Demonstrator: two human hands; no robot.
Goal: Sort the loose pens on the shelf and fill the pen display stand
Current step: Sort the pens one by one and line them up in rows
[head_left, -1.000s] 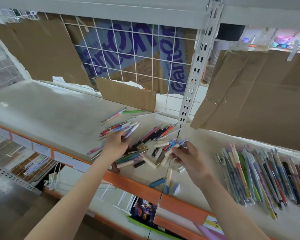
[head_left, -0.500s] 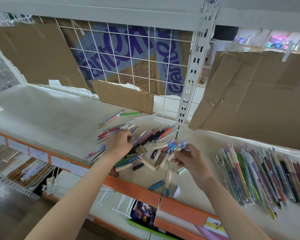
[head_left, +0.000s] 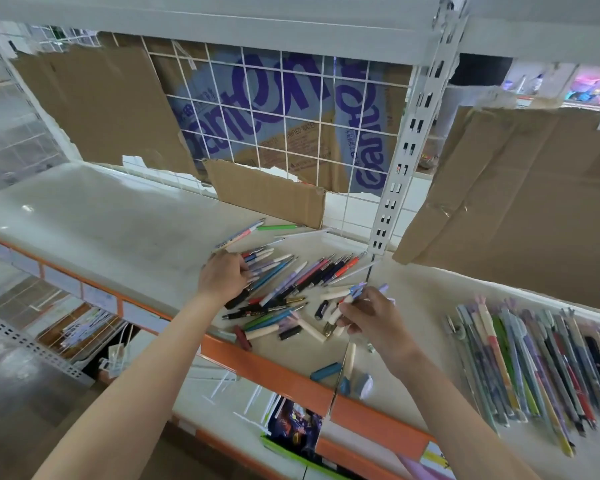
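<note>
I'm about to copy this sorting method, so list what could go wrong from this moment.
1. The teal cap and cream pen lie close to the shelf's orange front edge; a forearm sweep could knock them off.
2. The right hand pinches several pens at once; one may slip.
3. The left hand rests on the crossed pile, which could scatter.

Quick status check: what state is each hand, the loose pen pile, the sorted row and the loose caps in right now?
left hand: resting on the pens at the pile's left edge.
right hand: pinching a small bunch of pens.
loose pen pile: jumbled, unsorted.
sorted row: lying side by side at the right.
loose caps: scattered near the shelf's front edge.
</note>
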